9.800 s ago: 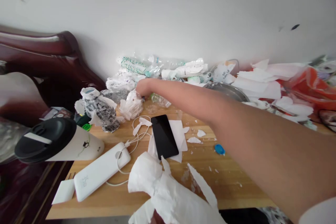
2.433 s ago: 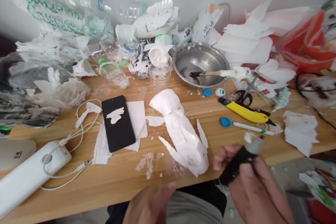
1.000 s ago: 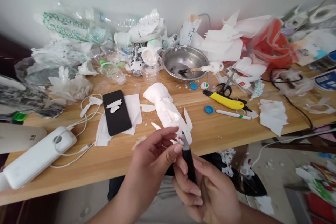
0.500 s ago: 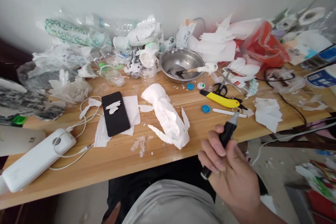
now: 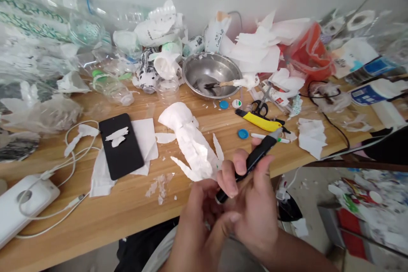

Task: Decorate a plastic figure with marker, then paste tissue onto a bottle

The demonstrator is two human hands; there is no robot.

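Note:
My right hand (image 5: 251, 204) is wrapped round a thick black marker pen (image 5: 251, 163) with a grey tapered end pointing up and right. Against the right palm, near the pen's lower end, my left hand (image 5: 204, 225) has its fingers curled. What they hold, if anything, is hidden. Just beyond both hands a white paper-covered figure (image 5: 194, 144) lies on the wooden table (image 5: 127, 212). It has a flared end and thin strips sticking out at its sides. Its near end is partly hidden by my fingers.
A steel bowl (image 5: 212, 74) holding a brush stands behind the figure. To its right lie a yellow utility knife (image 5: 261, 121), scissors (image 5: 260, 107) and a blue cap (image 5: 243, 134). At left are a black phone (image 5: 121, 153) and a white power strip (image 5: 25, 208). Plastic bottles and paper line the wall.
My left hand has come up into view and met my right hand. The right hand has moved left with the marker pen, nearer the white figure. The view has shifted a little.

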